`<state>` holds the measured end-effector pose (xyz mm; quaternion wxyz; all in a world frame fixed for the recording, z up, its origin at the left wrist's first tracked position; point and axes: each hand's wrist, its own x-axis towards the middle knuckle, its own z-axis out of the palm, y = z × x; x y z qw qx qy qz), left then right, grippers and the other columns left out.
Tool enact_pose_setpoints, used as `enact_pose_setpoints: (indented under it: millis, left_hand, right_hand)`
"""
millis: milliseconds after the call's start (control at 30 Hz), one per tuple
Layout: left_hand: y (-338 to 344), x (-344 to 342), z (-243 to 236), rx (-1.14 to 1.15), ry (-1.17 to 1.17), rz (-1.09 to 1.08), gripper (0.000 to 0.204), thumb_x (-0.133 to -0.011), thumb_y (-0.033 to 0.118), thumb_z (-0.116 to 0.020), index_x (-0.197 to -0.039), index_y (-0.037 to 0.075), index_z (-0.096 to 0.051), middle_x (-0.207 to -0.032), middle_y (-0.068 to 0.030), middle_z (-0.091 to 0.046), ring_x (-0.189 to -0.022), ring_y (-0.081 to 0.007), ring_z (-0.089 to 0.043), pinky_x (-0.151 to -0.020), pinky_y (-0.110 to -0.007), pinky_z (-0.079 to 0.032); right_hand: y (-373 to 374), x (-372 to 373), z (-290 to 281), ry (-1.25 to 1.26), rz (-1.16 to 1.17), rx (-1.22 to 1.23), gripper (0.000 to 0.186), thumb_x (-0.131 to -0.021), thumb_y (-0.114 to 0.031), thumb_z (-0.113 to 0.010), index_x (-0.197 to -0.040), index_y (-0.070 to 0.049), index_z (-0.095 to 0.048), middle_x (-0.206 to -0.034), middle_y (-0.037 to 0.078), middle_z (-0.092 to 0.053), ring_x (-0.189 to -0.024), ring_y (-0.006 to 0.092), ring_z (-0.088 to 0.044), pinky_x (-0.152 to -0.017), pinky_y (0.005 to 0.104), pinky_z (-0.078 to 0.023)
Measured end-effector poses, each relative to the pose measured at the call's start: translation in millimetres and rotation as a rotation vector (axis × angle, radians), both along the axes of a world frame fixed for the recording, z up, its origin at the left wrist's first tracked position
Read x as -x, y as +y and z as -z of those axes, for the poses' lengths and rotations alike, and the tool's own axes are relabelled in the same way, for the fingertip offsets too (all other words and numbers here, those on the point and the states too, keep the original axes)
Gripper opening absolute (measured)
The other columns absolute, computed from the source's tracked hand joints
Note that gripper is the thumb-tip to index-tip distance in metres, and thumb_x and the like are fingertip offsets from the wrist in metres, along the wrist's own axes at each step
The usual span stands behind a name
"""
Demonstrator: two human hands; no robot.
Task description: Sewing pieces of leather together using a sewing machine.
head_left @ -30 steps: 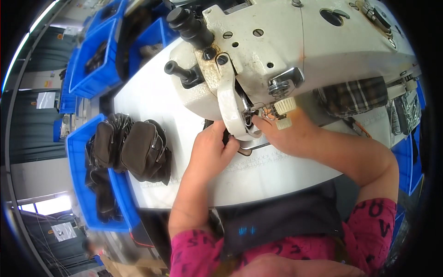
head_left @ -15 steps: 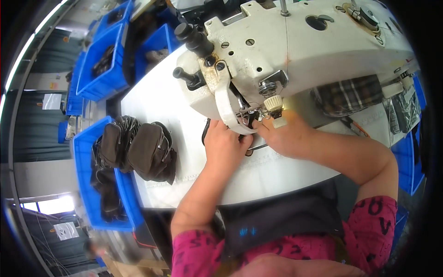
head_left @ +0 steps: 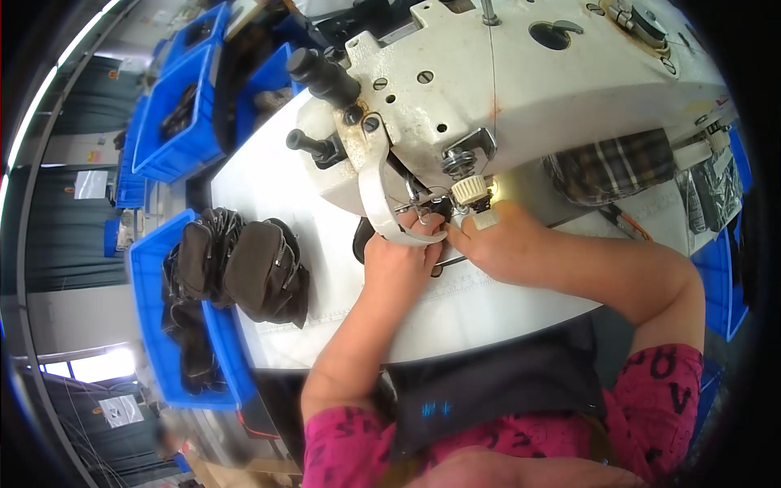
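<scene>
At the needle end of a cream-white sewing machine (head_left: pixel 423 106), both hands work close together on a dark fabric piece (head_left: pixel 364 241), most of it covered by fingers and machine. My left hand (head_left: pixel 399 262) grips the piece from the left, its fingertips passing behind the curved white lever. On the other side, my right hand (head_left: pixel 506 244) has thumb and fingers closed at the edge of the piece, just below the thread tension knob (head_left: pixel 469 190). A small lamp glows beside that knob. The needle itself is hard to make out.
Dark brown zipped pouches (head_left: pixel 259 272) are piled on the white table (head_left: pixel 342 325) at left, beside a blue bin (head_left: pixel 150 325) holding more. Under the machine arm lies plaid cloth (head_left: pixel 610 165), with orange-handled snips (head_left: pixel 630 224) nearby. More blue bins (head_left: pixel 175 138) stand at far left.
The left hand has shifted slightly, and its fingertips now show more by the needle area. The right hand stays nearly in place. The machine appears a little further left in the picture.
</scene>
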<state>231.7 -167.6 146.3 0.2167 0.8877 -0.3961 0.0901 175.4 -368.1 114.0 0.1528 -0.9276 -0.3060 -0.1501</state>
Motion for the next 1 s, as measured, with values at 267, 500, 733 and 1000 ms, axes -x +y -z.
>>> enact_pose_setpoints:
  millis: [267,500,733,1000]
  left_hand:
    - [0.3,2.2,-7.2,-0.037,-0.05,0.037,0.021,-0.082,0.004,-0.076,-0.103,0.007,-0.077,-0.094,-0.0063,-0.068,-0.086,-0.0302,-0.066,-0.075,-0.041,-0.052]
    - [17.9,-12.1,-5.0,0.118,0.295,0.074,0.013,-0.089,0.006,-0.074,-0.101,0.005,-0.077,-0.096,-0.0092,-0.073,-0.085,-0.0341,-0.067,-0.078,-0.042,-0.054]
    - [8.0,-31.7,17.6,-0.028,-0.008,-0.095,0.008,-0.083,0.011,-0.08,-0.088,0.009,-0.074,-0.081,-0.0132,-0.071,-0.075,-0.0358,-0.069,-0.062,-0.045,-0.054]
    - [5.8,-38.8,22.4,0.029,-0.117,0.079,0.007,-0.079,0.004,-0.075,-0.081,0.006,-0.069,-0.078,-0.013,-0.068,-0.067,-0.036,-0.066,-0.057,-0.048,-0.051]
  right_hand:
    - [0.8,2.1,-4.2,-0.025,0.035,0.105,0.026,-0.081,-0.012,-0.068,-0.106,-0.002,-0.07,-0.075,0.006,-0.066,-0.08,0.0254,-0.067,-0.061,0.04,-0.05]
    - [2.0,4.5,-11.0,-0.147,-0.019,0.17,0.041,-0.081,-0.013,-0.069,-0.118,0.006,-0.07,-0.109,0.014,-0.068,-0.088,0.0261,-0.066,-0.071,0.0382,-0.048]
    - [5.0,7.2,-13.4,-0.065,-0.039,0.274,0.045,-0.081,-0.012,-0.069,-0.12,0.009,-0.069,-0.117,0.016,-0.067,-0.077,0.0226,-0.068,-0.061,0.0349,-0.051]
    - [8.3,9.8,-13.3,-0.006,-0.015,0.299,0.042,-0.081,-0.012,-0.07,-0.118,0.007,-0.071,-0.125,0.019,-0.065,-0.073,0.0217,-0.068,-0.057,0.0342,-0.051]
